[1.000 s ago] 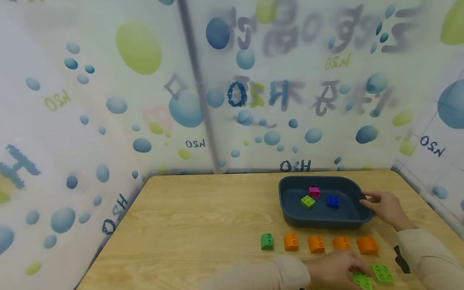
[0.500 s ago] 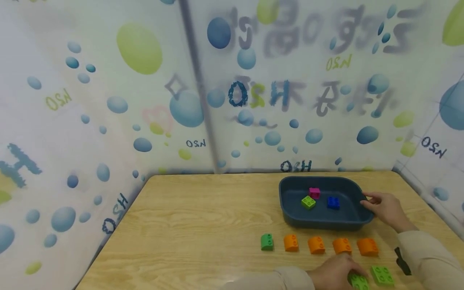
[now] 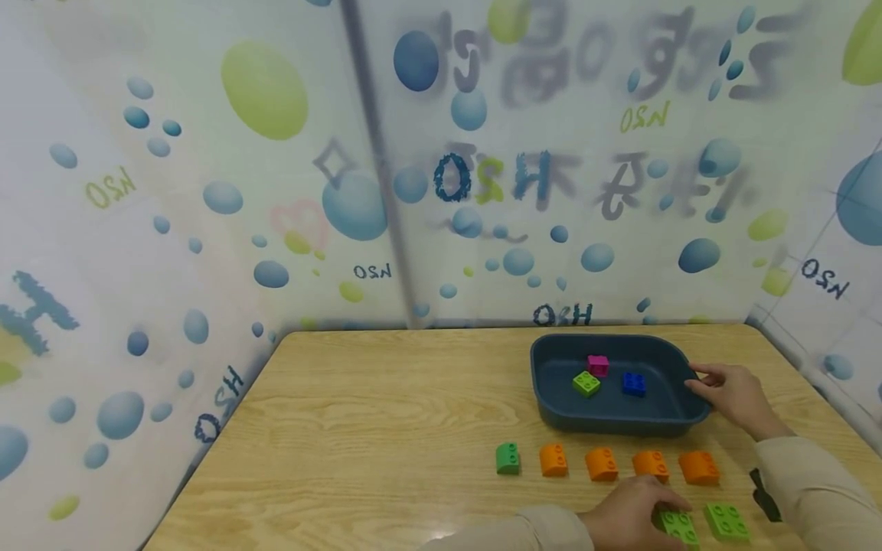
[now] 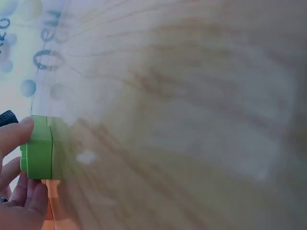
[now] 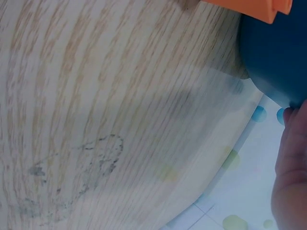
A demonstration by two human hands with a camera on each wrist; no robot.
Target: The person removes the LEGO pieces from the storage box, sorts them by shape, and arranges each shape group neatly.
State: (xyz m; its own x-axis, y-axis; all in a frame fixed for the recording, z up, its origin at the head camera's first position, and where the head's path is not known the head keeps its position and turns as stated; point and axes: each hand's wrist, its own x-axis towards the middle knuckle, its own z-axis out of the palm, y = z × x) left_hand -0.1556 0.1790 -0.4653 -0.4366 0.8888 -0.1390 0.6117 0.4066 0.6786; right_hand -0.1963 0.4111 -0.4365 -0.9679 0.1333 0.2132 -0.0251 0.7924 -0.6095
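At the table's near right side, my left hand (image 3: 628, 514) pinches a light green toy building brick (image 3: 678, 526) between thumb and fingers. In the left wrist view the brick (image 4: 39, 154) stands close over the wood, studs turned toward the hand. A second light green brick (image 3: 726, 522) lies just to its right. My right hand (image 3: 737, 396) grips the right rim of a dark blue plastic tub (image 3: 613, 421). Inside the tub are a magenta brick (image 3: 597, 366), a lime brick (image 3: 586, 383) and a blue brick (image 3: 634, 384).
Between tub and left hand runs a row of curved bricks: a green one (image 3: 507, 458) at the left end, then several orange ones (image 3: 553, 461). A small black object (image 3: 765, 496) lies beside the right sleeve. Printed curtain walls (image 3: 482, 252) border the wooden table (image 3: 358, 428).
My left hand has shifted slightly left with the green brick, which now sits a bit farther from its neighbour. The right hand and the tub stay in place.
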